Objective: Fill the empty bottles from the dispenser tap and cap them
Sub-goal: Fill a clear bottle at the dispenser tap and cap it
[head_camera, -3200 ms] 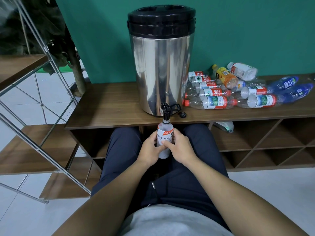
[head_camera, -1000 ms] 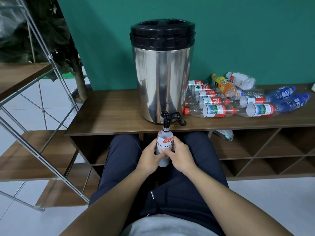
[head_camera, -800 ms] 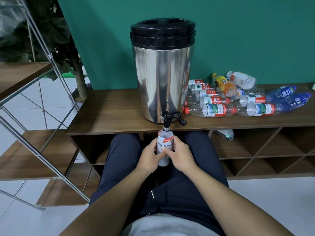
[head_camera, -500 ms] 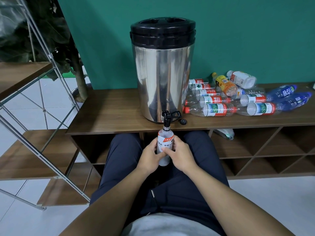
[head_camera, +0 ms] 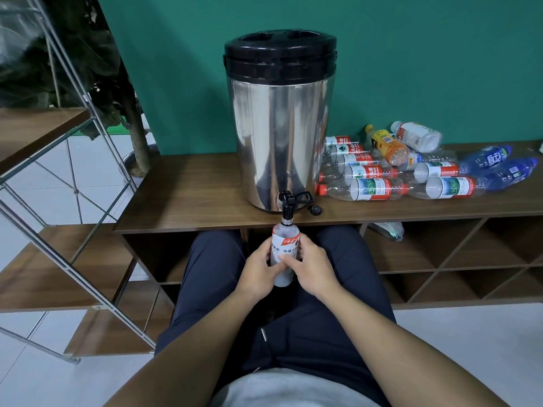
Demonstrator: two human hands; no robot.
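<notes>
In the head view, a small clear bottle (head_camera: 284, 254) with a white and orange label is held upright between the knees, its open neck set directly under the black tap (head_camera: 286, 205) of the steel dispenser (head_camera: 279, 136). The bottle is gripped from both sides: the fingers of the left hand (head_camera: 260, 267) are curled round its left flank, and those of the right hand (head_camera: 311, 267) are wrapped round its right flank, the thumb laid across the label. A loose black cap (head_camera: 316, 210) lies on the wooden surface (head_camera: 191, 201) just beside the tap. A heap of bottles (head_camera: 411, 168) is piled on its side to the right of the dispenser, mostly capped.

The filling step is judged to be in hand; whether water is running, and how full the bottle is, cannot be told. Next, the tap lever would need to be closed, the bottle lowered clear of the spout without tilting, and the cap picked up and screwed on.
</notes>
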